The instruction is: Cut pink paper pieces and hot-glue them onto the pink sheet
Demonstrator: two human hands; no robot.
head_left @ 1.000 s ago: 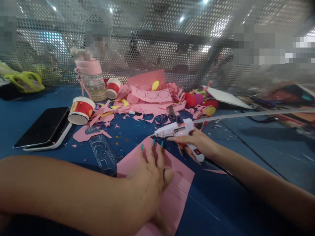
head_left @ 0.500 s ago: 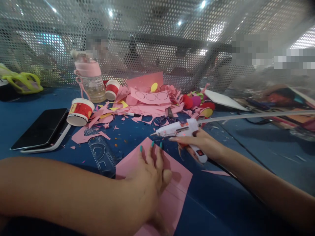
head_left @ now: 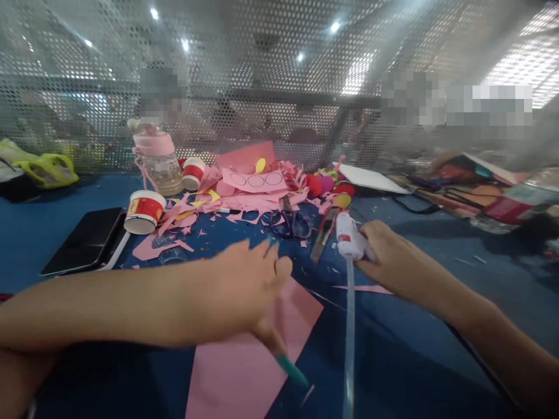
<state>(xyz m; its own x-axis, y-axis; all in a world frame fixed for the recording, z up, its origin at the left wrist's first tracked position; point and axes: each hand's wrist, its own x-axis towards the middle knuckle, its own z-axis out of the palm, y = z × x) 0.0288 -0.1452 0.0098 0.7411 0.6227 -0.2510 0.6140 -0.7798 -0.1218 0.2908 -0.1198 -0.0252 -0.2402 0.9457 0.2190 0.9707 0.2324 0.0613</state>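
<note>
Two hands: both yours, bare, above the blue table.
Left hand: it hovers over the pink paper sheet, fingers loosely curled and a little apart, clamped on nothing; the teal-painted nails are motion-blurred, so you cannot tell whether they touch the paper.
Right hand: your fingers are wrapped tight around the white glue gun, whose rounded plastic back end faces you.
Glue stick: a long, translucent rod runs from the gun's back toward you, across the table.
Pink paper sheet: flat, matte, straight-edged, lying under and in front of your left hand, just left of the glue stick.
Scissors: dark handles, lying beyond your hands, near the paper scraps.
Paper scraps: a jagged pink heap, with a strip bearing three drawn circles.
Paper cup: red and white, tipped on its side, left of the scraps.
Phone: black, glossy, flat, at the far left.
Bottle: clear plastic with a pink cap, upright by the perforated metal screen.
</note>
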